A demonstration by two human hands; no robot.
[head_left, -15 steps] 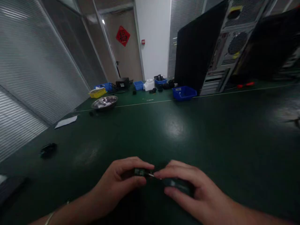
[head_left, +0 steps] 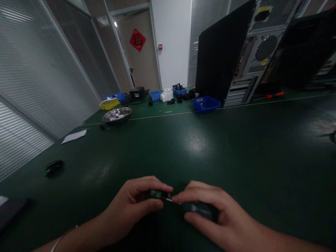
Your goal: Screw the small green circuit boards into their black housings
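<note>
Between the thumb and fingers of my left hand point(head_left: 136, 201) is a small green circuit board point(head_left: 155, 194), partly covered by the fingers. My right hand point(head_left: 219, 213) is closed round the thick dark handle of a screwdriver point(head_left: 196, 208). Its thin metal shaft points left and reaches the near end of the board, with my right index fingertip beside the shaft. Exactly where the tip touches is too small to make out. Both hands are low in the view, above the green table point(head_left: 162, 150).
A dark object with green edges point(head_left: 54, 168) lies at left, near a black keyboard-like item point(head_left: 13, 211). Further back are a metal dish point(head_left: 117, 114), a yellow tray point(head_left: 109, 104), a blue bin point(head_left: 206, 104) and a tall black computer case point(head_left: 223, 52). White paper point(head_left: 74, 136) lies by the blinds.
The screwdriver shaft and the board have shifted very slightly, the shaft now a little lower and further left. Both hands otherwise keep their place and grip.
</note>
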